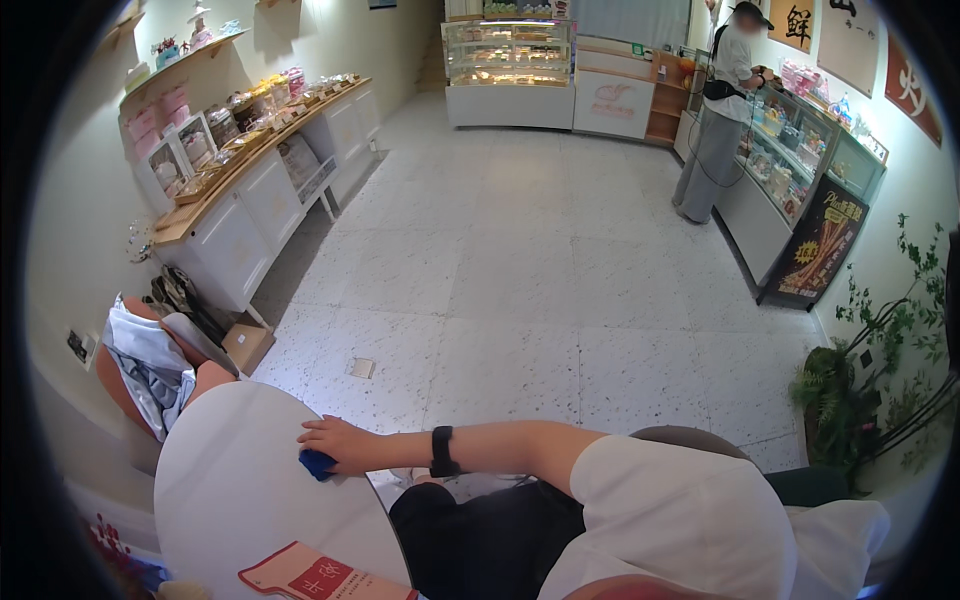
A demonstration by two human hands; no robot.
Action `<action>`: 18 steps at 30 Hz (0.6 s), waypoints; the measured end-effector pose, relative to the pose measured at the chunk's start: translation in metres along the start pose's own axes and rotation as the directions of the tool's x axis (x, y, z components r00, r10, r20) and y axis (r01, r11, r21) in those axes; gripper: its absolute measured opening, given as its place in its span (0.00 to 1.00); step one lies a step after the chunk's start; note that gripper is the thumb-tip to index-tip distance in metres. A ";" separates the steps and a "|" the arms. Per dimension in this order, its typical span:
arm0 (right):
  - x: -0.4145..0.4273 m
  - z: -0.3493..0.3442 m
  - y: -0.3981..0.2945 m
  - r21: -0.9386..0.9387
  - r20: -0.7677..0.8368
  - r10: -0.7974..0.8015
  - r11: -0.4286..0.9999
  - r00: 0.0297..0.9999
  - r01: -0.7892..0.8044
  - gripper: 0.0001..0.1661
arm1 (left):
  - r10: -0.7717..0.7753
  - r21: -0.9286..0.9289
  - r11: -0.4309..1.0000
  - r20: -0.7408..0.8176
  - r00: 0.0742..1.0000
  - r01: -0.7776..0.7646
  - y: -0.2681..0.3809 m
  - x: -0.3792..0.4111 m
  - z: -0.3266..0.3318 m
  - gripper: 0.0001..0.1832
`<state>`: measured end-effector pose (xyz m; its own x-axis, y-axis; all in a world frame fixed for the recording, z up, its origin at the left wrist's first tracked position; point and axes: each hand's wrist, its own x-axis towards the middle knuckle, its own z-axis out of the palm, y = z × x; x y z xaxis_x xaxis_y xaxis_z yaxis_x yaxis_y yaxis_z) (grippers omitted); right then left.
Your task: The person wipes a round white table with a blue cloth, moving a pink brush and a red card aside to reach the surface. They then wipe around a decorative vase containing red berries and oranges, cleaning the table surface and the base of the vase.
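Observation:
My right hand reaches across from the right and rests on the round white table, near its edge. Under the palm and fingers is a bunched dark blue cloth, partly covered by the hand. A black band circles my right wrist. Closer to me on the tabletop lies a pink and red card or paper bag that bears writing and runs off the bottom of the view. My left hand is out of view.
An orange-brown chair with a silvery garment stands beyond the table. Shelving with packaged goods lines the left wall. A lit pastry case is at the back. Another person stands at a glass display counter; plants are at right.

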<state>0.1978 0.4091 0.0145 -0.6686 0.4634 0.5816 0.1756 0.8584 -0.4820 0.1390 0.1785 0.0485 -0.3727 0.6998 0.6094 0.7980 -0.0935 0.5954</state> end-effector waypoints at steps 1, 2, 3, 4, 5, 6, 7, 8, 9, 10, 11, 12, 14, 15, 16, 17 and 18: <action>0.007 0.001 0.001 -0.032 0.004 0.003 0.999 1.000 -0.003 0.31 | -0.004 0.001 1.000 -0.002 1.000 0.004 -0.001 0.001 0.001 0.36; 0.014 0.003 0.001 -0.060 0.009 0.007 0.998 1.000 -0.006 0.30 | -0.008 -0.001 1.000 -0.001 1.000 0.008 -0.002 0.001 0.002 0.36; 0.020 0.002 0.003 -0.052 0.108 0.060 0.997 0.992 -0.055 0.33 | -0.008 -0.001 1.000 0.003 1.000 0.008 -0.002 0.001 0.003 0.36; 0.025 0.002 0.004 -0.075 0.110 0.092 0.994 0.990 -0.084 0.32 | -0.009 -0.002 1.000 0.007 1.000 0.009 -0.002 0.001 0.005 0.36; 0.031 0.005 0.006 -0.095 0.110 0.123 0.989 0.986 -0.113 0.32 | -0.007 -0.001 1.000 0.011 1.000 0.007 -0.002 0.002 0.006 0.36; 0.034 0.007 0.009 -0.115 0.106 0.157 0.983 0.982 -0.145 0.32 | -0.004 -0.003 1.000 0.022 1.000 0.004 -0.001 0.003 0.008 0.36; 0.038 0.010 0.012 -0.128 0.068 0.156 0.981 0.985 -0.147 0.32 | -0.001 -0.005 1.000 0.030 1.000 0.001 -0.001 0.002 0.010 0.36; 0.045 0.015 0.011 -0.114 0.065 0.187 0.977 0.980 -0.179 0.33 | -0.003 -0.005 1.000 0.029 1.000 0.003 0.000 0.003 0.012 0.36; 0.052 0.017 0.013 -0.117 0.064 0.218 0.971 0.974 -0.209 0.33 | -0.006 -0.008 1.000 0.031 1.000 0.006 0.000 0.004 0.015 0.36; 0.058 0.017 0.016 -0.120 0.064 0.247 0.964 0.967 -0.239 0.34 | -0.010 -0.006 1.000 0.031 0.999 0.011 0.001 0.003 0.016 0.36; 0.063 0.023 0.023 -0.188 0.034 0.252 0.952 0.967 -0.242 0.37 | -0.010 -0.017 1.000 0.036 0.999 0.011 0.003 0.004 0.019 0.36; 0.069 0.026 0.025 -0.202 0.021 0.283 0.941 0.959 -0.273 0.38 | -0.007 -0.016 1.000 0.036 0.999 0.007 0.004 0.005 0.020 0.36; 0.077 0.030 0.027 -0.219 -0.008 0.340 0.917 0.940 -0.333 0.40 | -0.004 -0.011 1.000 0.037 0.999 0.004 0.004 0.005 0.021 0.36; 0.080 0.032 0.027 -0.206 0.006 0.346 0.919 0.938 -0.337 0.40 | -0.002 -0.011 1.000 0.037 0.999 0.002 0.005 0.006 0.023 0.36; 0.082 0.031 0.029 -0.194 0.021 0.352 0.920 0.936 -0.341 0.41 | -0.002 -0.007 1.000 0.037 0.999 0.003 0.006 0.005 0.023 0.36; 0.083 0.031 0.030 -0.184 0.035 0.356 0.921 0.934 -0.345 0.42 | -0.002 -0.007 1.000 0.035 0.999 0.002 0.007 0.005 0.024 0.37; 0.084 0.032 0.031 -0.191 0.018 0.352 0.920 0.936 -0.343 0.42 | -0.002 -0.004 1.000 0.033 0.999 0.002 0.008 0.004 0.024 0.37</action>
<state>0.1240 0.4671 0.0276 -0.5770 0.7320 0.3623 0.5289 0.6729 -0.5172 0.1552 0.1982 0.0431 -0.3580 0.7232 0.5906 0.7952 -0.0955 0.5988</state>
